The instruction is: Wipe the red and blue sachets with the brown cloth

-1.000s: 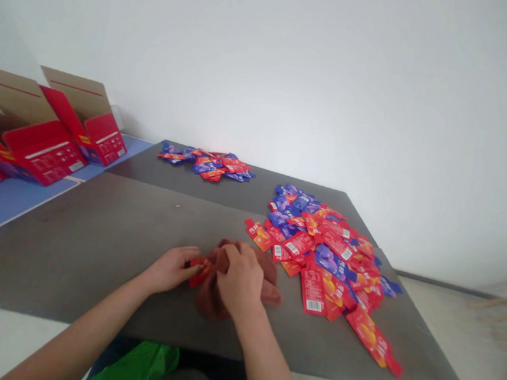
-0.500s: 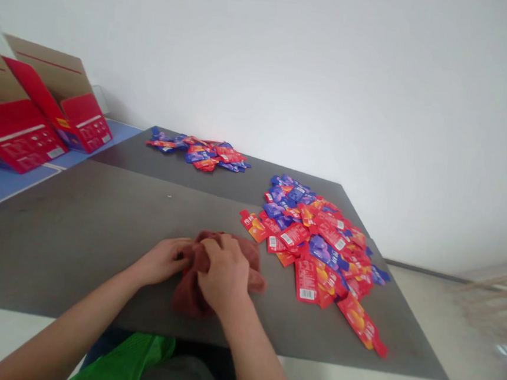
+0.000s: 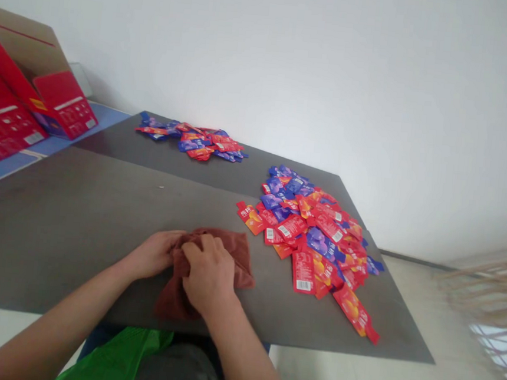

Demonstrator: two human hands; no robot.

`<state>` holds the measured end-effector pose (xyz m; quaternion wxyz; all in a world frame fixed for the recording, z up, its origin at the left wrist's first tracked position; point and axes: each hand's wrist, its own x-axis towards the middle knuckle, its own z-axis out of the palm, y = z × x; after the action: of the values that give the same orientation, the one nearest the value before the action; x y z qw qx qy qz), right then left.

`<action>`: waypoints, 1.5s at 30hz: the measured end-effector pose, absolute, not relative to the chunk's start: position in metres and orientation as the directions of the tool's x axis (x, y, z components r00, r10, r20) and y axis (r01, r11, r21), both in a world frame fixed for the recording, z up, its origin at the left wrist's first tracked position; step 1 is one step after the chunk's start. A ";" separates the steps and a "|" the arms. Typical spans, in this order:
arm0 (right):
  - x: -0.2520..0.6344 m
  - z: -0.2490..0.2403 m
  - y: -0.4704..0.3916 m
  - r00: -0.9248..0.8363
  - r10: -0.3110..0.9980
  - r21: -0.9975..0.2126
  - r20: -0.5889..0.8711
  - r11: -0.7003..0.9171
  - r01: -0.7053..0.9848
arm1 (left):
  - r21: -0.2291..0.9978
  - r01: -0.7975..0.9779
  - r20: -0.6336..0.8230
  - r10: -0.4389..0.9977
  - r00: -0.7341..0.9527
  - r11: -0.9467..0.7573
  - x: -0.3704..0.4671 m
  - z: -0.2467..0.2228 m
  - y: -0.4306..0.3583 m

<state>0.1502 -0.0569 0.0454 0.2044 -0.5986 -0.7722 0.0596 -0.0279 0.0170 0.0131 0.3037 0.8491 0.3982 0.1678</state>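
A reddish-brown cloth (image 3: 244,259) lies bunched on the grey table in front of me. My right hand (image 3: 211,272) presses down on it from above, its fingers curled into the folds. From the left, my left hand (image 3: 155,256) grips the cloth's edge, with its fingertips hidden under the fabric. Whether anything lies inside the cloth I cannot tell. To the right of the cloth spreads a large pile of red and blue printed pouches (image 3: 315,243), touched by neither hand.
A smaller heap of similar pouches (image 3: 195,142) lies at the table's far side. Open red cardboard boxes (image 3: 65,105) stand on a blue surface at the left. A white wall (image 3: 290,69) rises behind the grey table (image 3: 78,216). A slatted rack (image 3: 489,287) shows blurred at right.
Both hands and the cloth have shifted slightly left in view, along with the whole scene. A bit of red seen under the cloth by my left hand is now covered.
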 end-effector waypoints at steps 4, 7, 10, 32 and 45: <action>0.169 0.030 -0.041 -0.027 0.990 -0.304 0.140 0.069 0.950 | 0.594 0.623 0.012 0.780 0.625 -0.509 -0.025 0.017 0.016; 0.193 0.035 -0.030 0.127 0.984 -0.259 0.123 -0.092 0.962 | 0.595 0.611 0.011 0.765 0.644 -0.523 -0.024 0.021 0.014; 0.187 0.048 -0.040 0.052 0.978 -0.341 0.202 0.020 0.940 | 0.602 0.604 0.015 0.764 0.645 -0.522 -0.027 0.020 0.015; 0.174 0.032 -0.041 0.076 0.991 -0.296 0.109 -0.041 0.954 | 0.591 0.635 -0.014 0.781 0.624 -0.497 -0.026 0.018 0.017; 0.186 -0.002 -0.151 0.118 0.941 -0.647 0.318 0.124 0.753 | 0.813 0.566 -0.291 0.748 0.597 -0.135 -0.045 0.029 0.054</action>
<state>0.1864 -0.1510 -0.0023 0.3705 -0.6496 -0.6517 0.1268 -0.0449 0.0544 0.0287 0.4895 0.7475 0.4393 0.0928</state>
